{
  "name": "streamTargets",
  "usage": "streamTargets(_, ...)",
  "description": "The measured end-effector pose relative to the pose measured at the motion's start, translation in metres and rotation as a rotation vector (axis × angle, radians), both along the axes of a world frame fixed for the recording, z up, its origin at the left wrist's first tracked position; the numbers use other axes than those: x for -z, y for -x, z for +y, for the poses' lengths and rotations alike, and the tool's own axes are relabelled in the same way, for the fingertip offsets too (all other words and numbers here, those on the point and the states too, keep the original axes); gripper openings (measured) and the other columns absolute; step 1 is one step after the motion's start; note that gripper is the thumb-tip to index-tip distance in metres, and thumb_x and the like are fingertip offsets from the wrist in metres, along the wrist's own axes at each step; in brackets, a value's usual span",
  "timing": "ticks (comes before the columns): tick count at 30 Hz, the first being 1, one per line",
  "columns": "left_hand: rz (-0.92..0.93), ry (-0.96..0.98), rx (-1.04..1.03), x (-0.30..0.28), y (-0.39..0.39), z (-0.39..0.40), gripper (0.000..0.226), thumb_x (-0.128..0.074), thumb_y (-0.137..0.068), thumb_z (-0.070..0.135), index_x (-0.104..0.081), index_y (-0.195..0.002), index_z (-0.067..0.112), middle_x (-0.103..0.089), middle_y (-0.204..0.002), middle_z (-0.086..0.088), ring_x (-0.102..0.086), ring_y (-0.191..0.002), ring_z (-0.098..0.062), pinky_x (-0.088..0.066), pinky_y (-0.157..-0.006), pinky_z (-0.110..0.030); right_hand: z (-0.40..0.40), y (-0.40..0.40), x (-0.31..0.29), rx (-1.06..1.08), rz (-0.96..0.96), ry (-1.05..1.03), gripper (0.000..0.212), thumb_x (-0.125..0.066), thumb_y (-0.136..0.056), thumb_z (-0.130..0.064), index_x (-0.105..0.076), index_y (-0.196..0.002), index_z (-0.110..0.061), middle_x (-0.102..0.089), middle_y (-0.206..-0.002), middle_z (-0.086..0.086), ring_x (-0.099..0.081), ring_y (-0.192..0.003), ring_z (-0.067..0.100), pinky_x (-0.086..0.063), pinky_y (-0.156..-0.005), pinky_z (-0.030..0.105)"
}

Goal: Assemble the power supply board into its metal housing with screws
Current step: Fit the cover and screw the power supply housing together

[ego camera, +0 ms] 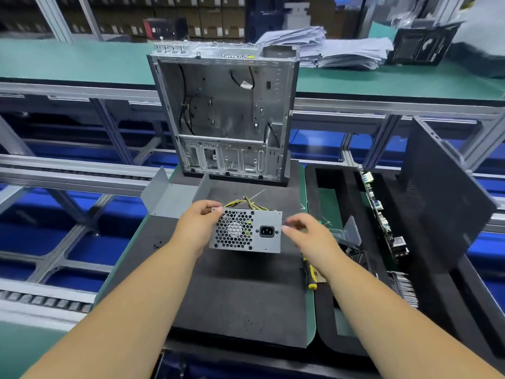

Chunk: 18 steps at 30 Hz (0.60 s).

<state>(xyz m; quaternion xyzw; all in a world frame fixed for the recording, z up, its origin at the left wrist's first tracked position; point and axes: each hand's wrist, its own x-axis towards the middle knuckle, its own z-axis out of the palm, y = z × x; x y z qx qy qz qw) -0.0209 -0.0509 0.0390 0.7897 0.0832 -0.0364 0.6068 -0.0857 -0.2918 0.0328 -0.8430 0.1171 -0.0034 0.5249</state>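
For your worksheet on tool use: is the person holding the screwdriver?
No, the screwdriver lies on the mat beneath the right hand's forearm.

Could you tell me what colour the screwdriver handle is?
Yellow and black, on the screwdriver, seen in the head view.

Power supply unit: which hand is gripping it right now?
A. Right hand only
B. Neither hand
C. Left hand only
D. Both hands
C: the left hand holds the left edge of the power supply unit, while the right hand hovers just off its right edge with fingers not touching it.
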Motion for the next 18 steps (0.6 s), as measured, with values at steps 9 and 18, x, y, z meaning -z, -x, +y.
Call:
streamTargets(9, -0.05, -0.339, 0.236, -0.016, -0.002, 0.006, 0.026, -0.048, -0.101, 0.025, -0.065, -0.119, 0.031, -0.065, -0.116, 0.004, -0.059, -0.107, -0.014, -0.047, -0.087, -0.026, 0.02, -0.034, -0.035, -0.207, -0.049, 0.351, 0.027, -0.073, -0.082, -0.016, -0.069, -0.102, -0.033, -0.058, -0.105, -0.01, -0.054, -0.092, 0.009, -0.039, -0.079, 0.023)
streamTargets(18, -0.047, -0.268, 0.376, -0.022, -0.026, 0.013, 0.031, -0.049, -0.1, 0.013, -0.073, -0.099, 0.033, -0.069, -0.11, 0.006, -0.06, -0.106, -0.011, -0.046, -0.09, -0.027, 0.019, -0.05, -0.051, -0.265, -0.02, 0.57, 0.015, -0.077, -0.081, -0.018, -0.07, -0.085, -0.029, -0.056, -0.089, -0.013, -0.058, -0.086, 0.011, -0.047, -0.077, 0.029)
